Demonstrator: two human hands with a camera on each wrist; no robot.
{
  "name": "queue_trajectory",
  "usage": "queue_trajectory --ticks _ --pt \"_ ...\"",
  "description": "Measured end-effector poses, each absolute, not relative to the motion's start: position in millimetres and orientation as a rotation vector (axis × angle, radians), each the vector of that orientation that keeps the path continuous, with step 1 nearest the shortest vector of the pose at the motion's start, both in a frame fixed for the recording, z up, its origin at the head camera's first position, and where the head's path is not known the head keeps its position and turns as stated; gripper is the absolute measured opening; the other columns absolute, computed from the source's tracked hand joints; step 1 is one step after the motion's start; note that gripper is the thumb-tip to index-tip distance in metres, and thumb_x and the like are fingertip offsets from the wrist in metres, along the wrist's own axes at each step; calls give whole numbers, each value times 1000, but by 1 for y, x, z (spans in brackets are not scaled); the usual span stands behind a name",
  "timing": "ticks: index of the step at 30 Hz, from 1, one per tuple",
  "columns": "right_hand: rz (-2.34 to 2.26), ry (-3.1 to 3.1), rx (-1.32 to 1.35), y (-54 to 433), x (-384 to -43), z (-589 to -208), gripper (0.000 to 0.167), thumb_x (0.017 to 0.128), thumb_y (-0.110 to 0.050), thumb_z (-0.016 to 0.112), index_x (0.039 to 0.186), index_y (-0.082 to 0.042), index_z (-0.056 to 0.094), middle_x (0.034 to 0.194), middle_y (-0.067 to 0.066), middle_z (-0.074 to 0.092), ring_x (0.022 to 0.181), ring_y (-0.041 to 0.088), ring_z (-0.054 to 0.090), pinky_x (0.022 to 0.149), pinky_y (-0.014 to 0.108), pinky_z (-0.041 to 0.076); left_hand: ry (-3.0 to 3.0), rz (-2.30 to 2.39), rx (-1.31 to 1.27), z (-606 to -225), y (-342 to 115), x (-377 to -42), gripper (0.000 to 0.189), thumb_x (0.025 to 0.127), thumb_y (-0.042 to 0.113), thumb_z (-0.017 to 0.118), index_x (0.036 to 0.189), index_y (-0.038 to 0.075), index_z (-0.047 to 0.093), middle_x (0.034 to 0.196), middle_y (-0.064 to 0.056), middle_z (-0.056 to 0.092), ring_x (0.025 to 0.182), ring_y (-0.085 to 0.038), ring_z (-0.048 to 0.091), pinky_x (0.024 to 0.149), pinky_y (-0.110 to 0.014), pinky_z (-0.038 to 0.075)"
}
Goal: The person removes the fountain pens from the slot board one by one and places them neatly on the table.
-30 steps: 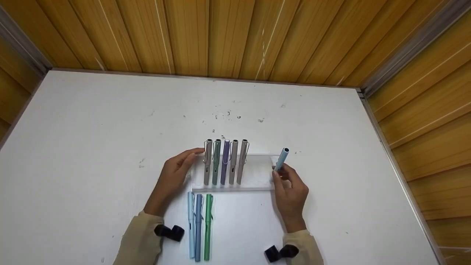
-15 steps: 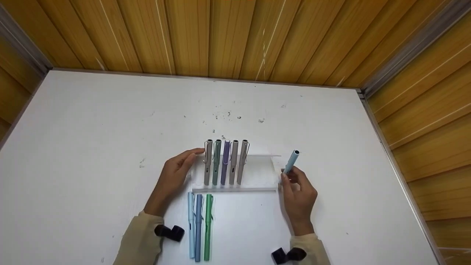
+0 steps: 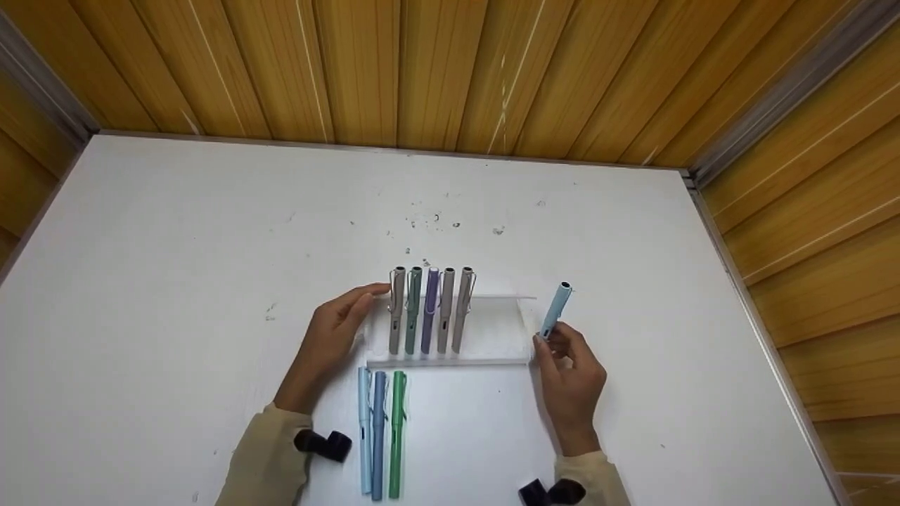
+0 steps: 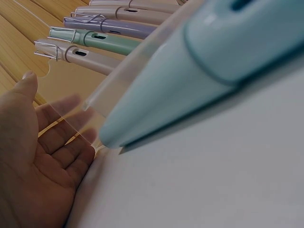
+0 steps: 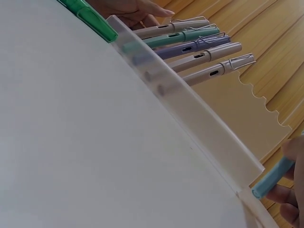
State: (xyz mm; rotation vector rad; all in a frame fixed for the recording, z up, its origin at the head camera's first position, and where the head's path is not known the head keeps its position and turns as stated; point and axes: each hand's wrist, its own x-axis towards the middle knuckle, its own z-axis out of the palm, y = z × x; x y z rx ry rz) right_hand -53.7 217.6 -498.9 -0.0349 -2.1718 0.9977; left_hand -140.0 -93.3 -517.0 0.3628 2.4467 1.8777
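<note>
Between thumb and fingers, my right hand [image 3: 571, 379] pinches a light blue pen [image 3: 556, 309], its capped end tilted up and right, just right of a clear plastic pen rack [image 3: 496, 330]. In the right wrist view the held pen's lower end [image 5: 266, 185] hangs beside the rack's right corner. My left hand [image 3: 334, 334] is at the rack's left end, fingers extended; the left wrist view shows fingertips through the clear side panel. Several pens lean in the rack's left half: beige-grey [image 3: 398, 309], grey-green [image 3: 413, 309], purple [image 3: 430, 302] and two more greyish ones.
Three pens lie side by side before the rack's left part: light blue [image 3: 364, 422], slate blue [image 3: 380, 436] and green [image 3: 398, 436]. White table [image 3: 211, 232] surrounds everything, with dark marks behind the rack. Wood-pattern walls [image 3: 436, 70] border the back and right.
My right hand has moved a little right, away from the rack's right end, with the light blue pen in its grip. The left hand and the other pens stay put.
</note>
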Motion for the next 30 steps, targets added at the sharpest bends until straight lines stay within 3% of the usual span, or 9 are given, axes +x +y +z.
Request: queue_trajectory --ticks 11,30 --pt "1073 -2223 -54 227 -42 -521 29 81 2 80 108 5 68 88 9 72 76 8 65 65 9 51 2452 1855 348 -517 -94 -140 32 107 36 48 127 24 70 133 6 65 134 -16 53 115 -41 39" --pt "1187 -2290 -94 217 -31 -518 26 83 0 80 106 4 68 89 8 72 73 7 67 63 12 55 2438 1878 368 -517 -93 -141 31 107 33 49 127 23 70 133 6 66 133 -16 54 115 -40 40"
